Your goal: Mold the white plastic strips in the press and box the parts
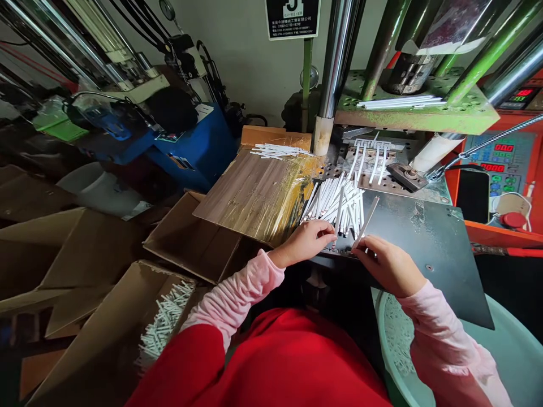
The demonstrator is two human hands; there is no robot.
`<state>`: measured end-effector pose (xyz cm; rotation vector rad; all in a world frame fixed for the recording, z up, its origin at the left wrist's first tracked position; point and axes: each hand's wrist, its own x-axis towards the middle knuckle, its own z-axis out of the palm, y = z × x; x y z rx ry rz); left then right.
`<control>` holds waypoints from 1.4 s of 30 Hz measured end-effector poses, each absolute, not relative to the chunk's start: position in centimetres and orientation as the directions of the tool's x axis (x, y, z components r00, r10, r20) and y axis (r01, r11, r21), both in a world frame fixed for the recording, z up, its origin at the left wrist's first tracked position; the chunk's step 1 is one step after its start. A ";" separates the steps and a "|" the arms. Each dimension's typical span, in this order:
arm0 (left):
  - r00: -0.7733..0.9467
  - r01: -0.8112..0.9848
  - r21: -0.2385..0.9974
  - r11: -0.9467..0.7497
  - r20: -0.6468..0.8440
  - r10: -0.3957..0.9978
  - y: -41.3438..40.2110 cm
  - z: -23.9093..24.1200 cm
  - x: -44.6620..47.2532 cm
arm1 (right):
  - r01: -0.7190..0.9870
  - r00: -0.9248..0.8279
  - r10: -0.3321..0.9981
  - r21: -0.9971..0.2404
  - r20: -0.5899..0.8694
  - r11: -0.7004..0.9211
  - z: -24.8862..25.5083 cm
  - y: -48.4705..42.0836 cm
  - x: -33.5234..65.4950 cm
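A loose pile of white plastic sticks (337, 204) lies on the dark metal work plate (428, 249) in front of a press. My left hand (306, 242) rests at the near edge of the pile, fingers pinched on one upright white stick (340, 212). My right hand (388, 264) is just to the right of it, fingertips closed on another thin stick (367, 221) that slants up to the right. Both wrists wear pink sleeves over a red garment.
A press with a green frame (424, 116) and a mould holding white sticks (369, 158) stands behind. A wooden board (258, 195) lies left; cardboard boxes (127, 316), one with white sticks, below left. A green basin (500, 350) sits lower right; red control panel (500, 164) right.
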<state>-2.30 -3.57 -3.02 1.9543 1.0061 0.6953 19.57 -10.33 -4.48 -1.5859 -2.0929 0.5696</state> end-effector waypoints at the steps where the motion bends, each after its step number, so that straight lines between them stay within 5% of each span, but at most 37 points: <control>1: 0.541 0.393 0.839 -0.377 0.120 0.833 -3.7 -3.0 -2.3 | 0.765 -0.239 0.965 -0.591 0.109 0.257 -4.5 -10.3 19.7; 10: 0.567 0.419 0.690 -0.590 0.308 0.764 -5.9 -4.1 -2.7 | 0.712 -0.257 0.954 -0.637 0.154 0.295 -5.2 -10.7 19.7; 19: 0.530 0.472 0.735 -0.487 0.205 0.823 -4.5 -4.2 -4.1 | 0.642 -0.161 0.973 -0.731 0.164 0.230 -5.2 -8.7 22.0; 25: 0.413 0.755 0.496 -0.429 0.148 0.898 -1.4 -3.0 -2.9 | 0.816 0.120 0.988 -0.576 0.095 -0.044 -5.5 -5.8 22.4; 29: 0.419 0.824 0.388 -0.414 0.074 0.905 -0.4 -2.7 -1.5 | 0.878 0.111 0.993 -0.464 -0.039 -0.116 -5.6 -4.5 21.7; 35: 0.363 0.810 0.520 -0.270 -0.084 0.928 1.8 -2.5 -1.7 | 0.911 0.139 0.988 -0.381 -0.073 -0.156 -4.3 -4.0 22.7; 42: 0.411 0.719 0.653 -0.238 -0.122 0.903 3.4 -3.6 -3.4 | 0.973 0.150 0.973 -0.203 0.175 -0.113 -2.0 -6.4 27.2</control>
